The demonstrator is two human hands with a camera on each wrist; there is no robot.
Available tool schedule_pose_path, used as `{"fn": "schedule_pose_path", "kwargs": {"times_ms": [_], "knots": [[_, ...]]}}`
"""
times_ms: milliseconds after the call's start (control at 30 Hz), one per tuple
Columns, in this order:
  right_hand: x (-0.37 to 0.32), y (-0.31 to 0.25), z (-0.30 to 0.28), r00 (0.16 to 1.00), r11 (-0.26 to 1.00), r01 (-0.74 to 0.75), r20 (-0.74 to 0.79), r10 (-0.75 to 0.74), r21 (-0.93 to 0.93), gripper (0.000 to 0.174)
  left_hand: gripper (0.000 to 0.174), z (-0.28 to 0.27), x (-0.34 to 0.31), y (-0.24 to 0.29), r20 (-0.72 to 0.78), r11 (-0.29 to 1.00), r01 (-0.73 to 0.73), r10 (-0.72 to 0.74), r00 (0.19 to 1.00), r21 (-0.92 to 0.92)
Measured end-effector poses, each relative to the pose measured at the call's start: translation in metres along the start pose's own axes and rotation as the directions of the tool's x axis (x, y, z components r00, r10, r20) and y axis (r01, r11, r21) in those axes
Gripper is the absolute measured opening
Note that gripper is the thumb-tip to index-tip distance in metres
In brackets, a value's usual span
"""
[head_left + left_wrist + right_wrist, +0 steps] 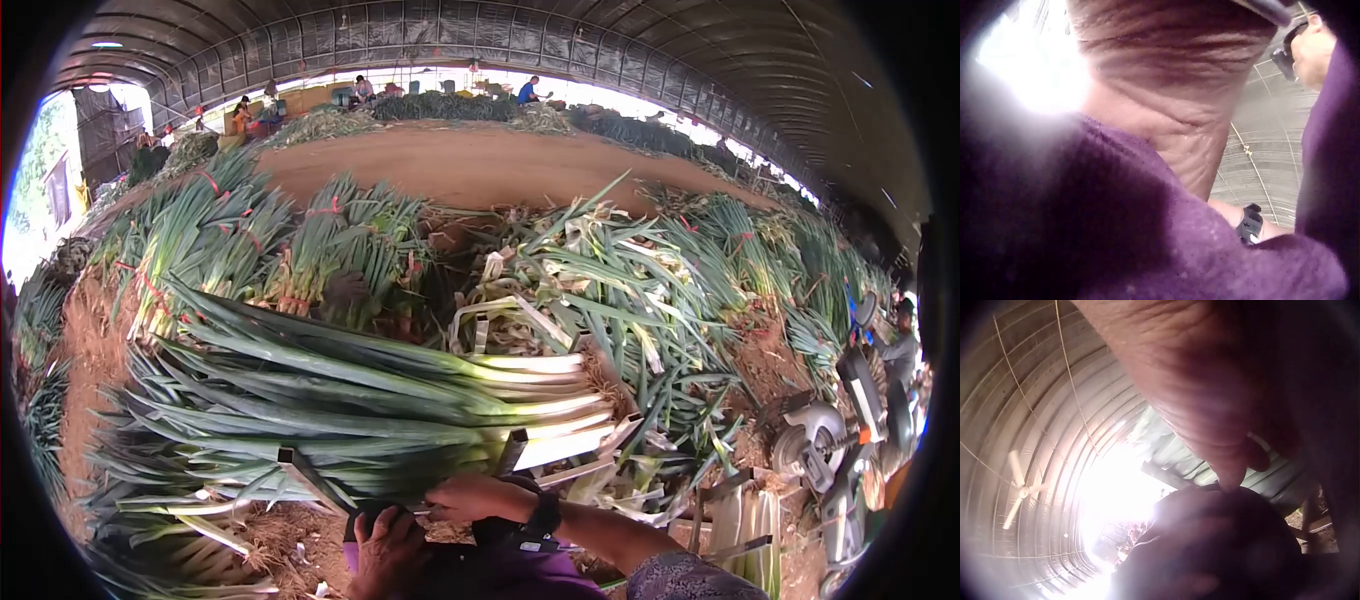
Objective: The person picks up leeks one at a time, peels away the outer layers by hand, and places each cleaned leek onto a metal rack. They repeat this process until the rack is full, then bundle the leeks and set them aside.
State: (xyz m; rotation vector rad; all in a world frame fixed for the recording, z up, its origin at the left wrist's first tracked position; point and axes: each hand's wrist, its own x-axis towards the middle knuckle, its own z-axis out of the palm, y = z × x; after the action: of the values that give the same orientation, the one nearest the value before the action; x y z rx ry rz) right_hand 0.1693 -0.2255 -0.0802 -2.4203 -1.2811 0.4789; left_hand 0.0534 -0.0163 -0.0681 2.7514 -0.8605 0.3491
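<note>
A large pile of long green onions (400,390) lies across a metal rack (310,475) in the head view, leaves to the left and white root ends to the right. My left hand (385,550) rests on a dark-covered knee in front of it, fingers bent over the top. My right hand (475,497) is over the other leg, just below the pile, with its fingers pointing left and nothing visible in them. In the right wrist view, that hand's fingertips (1232,478) are right at the dark knee. Purple cloth (1210,250) fills much of the left wrist view.
Loose trimmed leaves (600,270) heap up behind the rack. Tied onion bundles (215,220) stand at the back left, more at the right. A machine with a round grey guard (812,440) stands at the right. Several people sit far back, beyond the dirt floor (440,160).
</note>
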Motion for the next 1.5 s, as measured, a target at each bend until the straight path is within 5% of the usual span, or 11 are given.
{"fn": "schedule_pose_path", "kwargs": {"times_ms": [133, 367, 467, 733, 967, 1400, 1500], "knots": [[-0.001, 0.001, -0.002, 0.999, 0.999, 0.033, -0.017, -0.033, 0.031, 0.040, 0.030, 0.004, 0.003, 0.004, -0.071, 0.998, 0.011, -0.007, 0.997, 0.059], [-0.004, 0.002, -0.003, 1.000, 0.996, 0.024, 0.002, -0.024, 0.088, 0.038, 0.017, -0.026, 0.026, 0.019, 0.071, 0.985, -0.061, 0.050, 0.996, 0.160], [-0.001, 0.005, -0.002, 0.999, 0.996, 0.044, 0.001, -0.044, 0.082, 0.036, 0.036, 0.027, 0.000, -0.006, 0.187, 0.998, 0.043, -0.052, 0.981, 0.051], [-0.003, 0.006, 0.003, 1.000, 0.996, -0.002, 0.010, 0.001, 0.093, 0.036, 0.026, 0.008, 0.004, 0.003, 0.008, 0.998, 0.016, -0.016, 1.000, 0.058], [-0.010, -0.005, -0.009, 1.000, 0.999, 0.003, -0.030, -0.002, 0.041, 0.036, 0.033, -0.001, 0.003, 0.005, -0.016, 0.999, 0.011, -0.012, 1.000, -0.045], [-0.007, -0.016, -0.023, 0.995, 0.995, -0.096, 0.000, 0.096, 0.030, 0.032, 0.023, 0.025, -0.007, -0.001, -0.115, 0.997, 0.065, -0.059, 0.992, 0.046], [-0.006, -0.022, -0.024, 0.989, 0.988, -0.138, 0.055, 0.135, 0.064, 0.032, 0.024, 0.016, -0.010, -0.002, -0.108, 0.993, 0.047, -0.059, 0.992, -0.109]]}}
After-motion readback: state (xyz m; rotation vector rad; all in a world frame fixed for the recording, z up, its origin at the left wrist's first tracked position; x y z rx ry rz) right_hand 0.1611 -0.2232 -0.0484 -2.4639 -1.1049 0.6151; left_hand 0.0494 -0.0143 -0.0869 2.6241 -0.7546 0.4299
